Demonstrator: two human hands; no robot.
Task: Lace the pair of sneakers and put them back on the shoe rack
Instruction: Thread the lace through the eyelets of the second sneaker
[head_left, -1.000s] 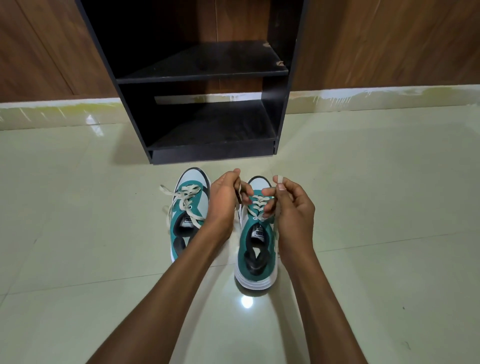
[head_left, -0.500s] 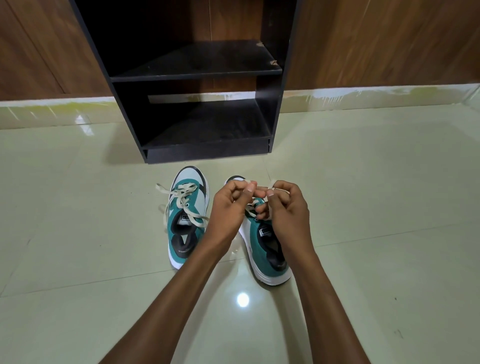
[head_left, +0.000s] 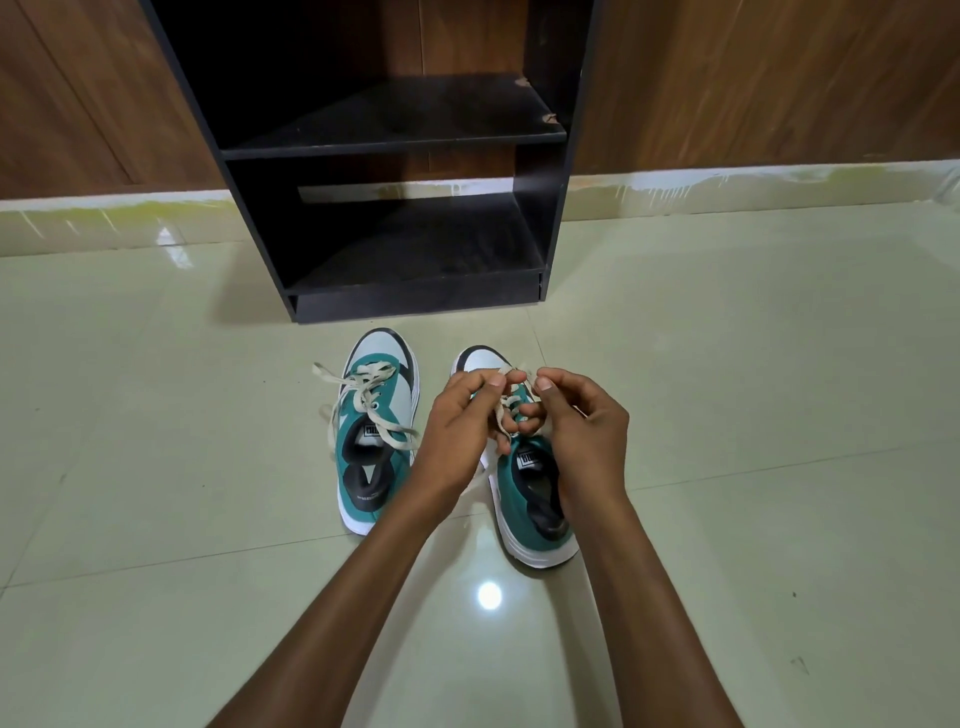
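Observation:
Two teal, white and black sneakers stand on the floor tiles with toes toward the rack. The left sneaker (head_left: 375, 431) has cream laces threaded and lying loose across it. Over the right sneaker (head_left: 530, 499), my left hand (head_left: 457, 431) and my right hand (head_left: 576, 431) each pinch a strand of its cream lace (head_left: 506, 410) above the tongue. My fingers hide most of the eyelets. The black shoe rack (head_left: 395, 145) stands just beyond the toes, both shelves bare.
Glossy pale floor tiles (head_left: 156, 467) spread to both sides, with a bright light reflection near my wrists. A wooden wall (head_left: 753, 78) with a pale skirting strip runs behind the rack.
The right sneaker has turned so its heel points more to the right. My hands came together from a spread position over its laces. The left sneaker stayed put.

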